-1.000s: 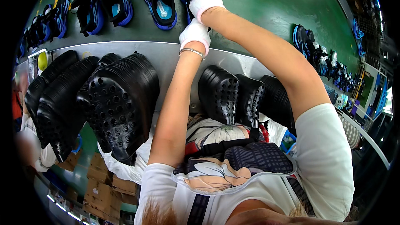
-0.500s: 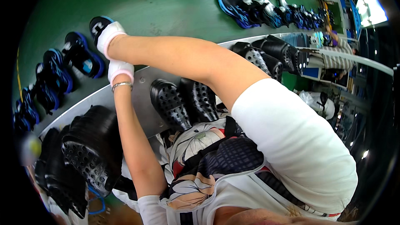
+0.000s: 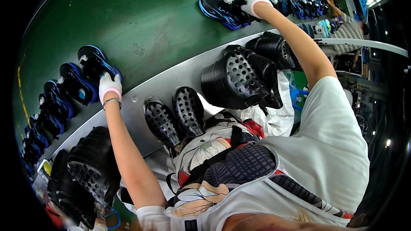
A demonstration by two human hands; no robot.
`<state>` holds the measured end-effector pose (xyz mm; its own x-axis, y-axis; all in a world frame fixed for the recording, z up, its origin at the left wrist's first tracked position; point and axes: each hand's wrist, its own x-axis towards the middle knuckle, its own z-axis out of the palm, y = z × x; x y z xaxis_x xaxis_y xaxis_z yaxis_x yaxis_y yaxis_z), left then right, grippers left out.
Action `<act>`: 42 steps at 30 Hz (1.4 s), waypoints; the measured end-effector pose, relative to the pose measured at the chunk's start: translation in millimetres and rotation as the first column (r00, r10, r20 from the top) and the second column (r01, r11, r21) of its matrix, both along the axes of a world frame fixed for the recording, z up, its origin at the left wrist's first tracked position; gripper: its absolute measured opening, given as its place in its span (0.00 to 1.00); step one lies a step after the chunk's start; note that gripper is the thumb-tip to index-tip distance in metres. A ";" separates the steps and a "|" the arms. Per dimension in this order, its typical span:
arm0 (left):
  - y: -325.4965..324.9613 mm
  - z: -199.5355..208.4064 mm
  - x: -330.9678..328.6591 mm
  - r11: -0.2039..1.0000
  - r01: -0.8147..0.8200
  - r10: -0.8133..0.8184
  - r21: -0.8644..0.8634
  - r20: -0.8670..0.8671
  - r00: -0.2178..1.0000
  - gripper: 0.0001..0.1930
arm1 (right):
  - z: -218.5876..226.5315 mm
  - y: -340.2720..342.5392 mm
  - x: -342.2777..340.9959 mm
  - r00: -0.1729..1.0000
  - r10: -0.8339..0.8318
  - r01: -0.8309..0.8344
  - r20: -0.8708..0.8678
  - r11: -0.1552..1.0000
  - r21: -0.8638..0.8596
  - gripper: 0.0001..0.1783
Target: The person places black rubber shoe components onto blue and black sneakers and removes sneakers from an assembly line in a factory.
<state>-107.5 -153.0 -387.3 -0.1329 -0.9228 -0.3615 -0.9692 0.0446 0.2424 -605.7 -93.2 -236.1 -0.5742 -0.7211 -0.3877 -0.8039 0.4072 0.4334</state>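
My left hand [image 3: 110, 87], in a white glove with a pink cuff, is at the heel of a black and blue sneaker [image 3: 95, 60]. Its fingers curl over the sneaker's collar. Stretched far to the right, my gloved right hand [image 3: 256, 6] grips the heel end of another black and blue sneaker [image 3: 236, 9] with a white wad in it. Part of that sneaker lies hidden beneath the hand. Both sneakers rest on a green belt-like surface [image 3: 150, 30].
A metal ledge [image 3: 141, 98] runs along the green surface, bearing black perforated sole-shaped pieces [image 3: 188, 109]. Ribbed black stacks [image 3: 235, 77] stand right and left. More sneakers [image 3: 53, 98] line the left; others [image 3: 299, 6] line the right. A person in stripes [image 3: 349, 38] is beyond.
My right hand has moved from the left sneakers across to the right row. My left hand has come down and left to the sneaker's heel. The left sneakers show another arrangement.
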 end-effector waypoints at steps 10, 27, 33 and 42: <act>-0.3 19.0 -10.3 0.995 -0.076 0.072 0.071 0.050 0.996 0.25 | -61.7 -9.4 -0.3 0.895 -0.180 0.247 0.409 0.962 -0.116 0.28; -4.1 -2.2 17.5 0.999 -0.031 0.032 0.010 -0.002 1.000 0.25 | 10.9 -44.9 132.5 0.578 -0.024 0.119 0.816 0.991 -0.055 0.17; -5.3 -19.5 32.7 0.997 -0.001 0.000 -0.072 -0.016 1.000 0.27 | 97.7 69.6 92.0 0.758 0.219 -0.037 0.615 0.955 -0.294 0.20; 32.0 31.0 26.1 0.961 -0.007 -0.012 -0.278 -0.065 0.998 0.28 | 131.2 253.6 -3.3 0.895 0.031 0.186 0.444 0.881 -0.435 0.14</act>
<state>-81.4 -121.0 -356.3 -0.1501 -0.9853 -0.0813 -0.9514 0.1216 0.2830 -608.9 160.4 -104.9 -0.4912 -0.8359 -0.2449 -0.8197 0.5387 -0.1947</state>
